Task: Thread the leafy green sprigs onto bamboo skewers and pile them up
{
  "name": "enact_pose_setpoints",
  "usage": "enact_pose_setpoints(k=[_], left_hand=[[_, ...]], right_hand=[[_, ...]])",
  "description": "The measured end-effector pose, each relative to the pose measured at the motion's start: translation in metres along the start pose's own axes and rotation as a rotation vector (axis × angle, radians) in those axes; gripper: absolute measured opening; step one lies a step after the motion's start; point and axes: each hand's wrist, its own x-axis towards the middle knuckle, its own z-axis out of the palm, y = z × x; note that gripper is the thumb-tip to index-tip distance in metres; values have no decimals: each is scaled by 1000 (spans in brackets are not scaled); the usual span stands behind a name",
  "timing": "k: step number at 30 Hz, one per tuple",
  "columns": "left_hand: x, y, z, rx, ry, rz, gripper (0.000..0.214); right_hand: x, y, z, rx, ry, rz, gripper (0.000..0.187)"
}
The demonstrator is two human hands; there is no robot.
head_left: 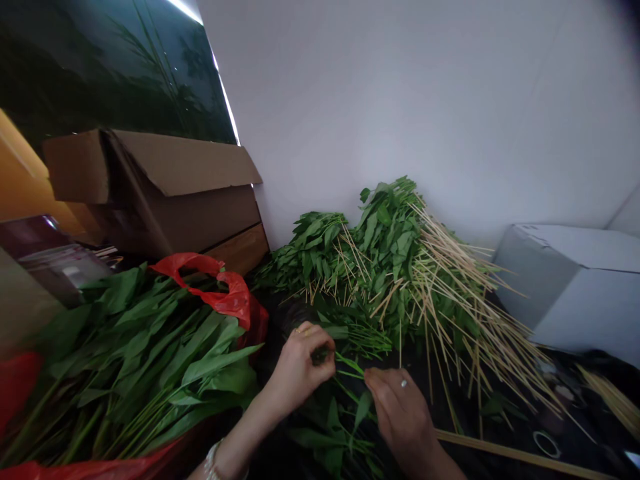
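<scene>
My left hand [299, 367] is closed in a pinch on a small rolled bunch of green leaves [324, 355] low in the middle of the view. My right hand [397, 407], a ring on one finger, is closed on a leafy green stem [356, 383] that runs between the two hands. A thin bamboo skewer [500, 450] runs out to the right from under my right hand. More loose leaves [330, 447] lie on the dark surface below both hands.
A red plastic bag [220, 293] full of long green leaves [145, 360] sits at the left. Behind the hands lies a heap of leaves threaded on skewers [425, 280]. A cardboard box [165, 193] stands at the back left, a white box [575, 287] at the right.
</scene>
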Motion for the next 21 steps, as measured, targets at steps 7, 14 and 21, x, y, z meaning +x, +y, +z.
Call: enact_pose_setpoints(k=[7, 14, 21], left_hand=[[14, -18, 2, -291, 226, -320, 8], [10, -9, -22, -345, 108, -279, 14], [-2, 2, -3, -211, -156, -89, 12]], right_hand=[[1, 1, -5, -28, 42, -33, 25], [-2, 8, -8, -38, 41, -24, 22], [-3, 6, -4, -24, 33, -33, 25]])
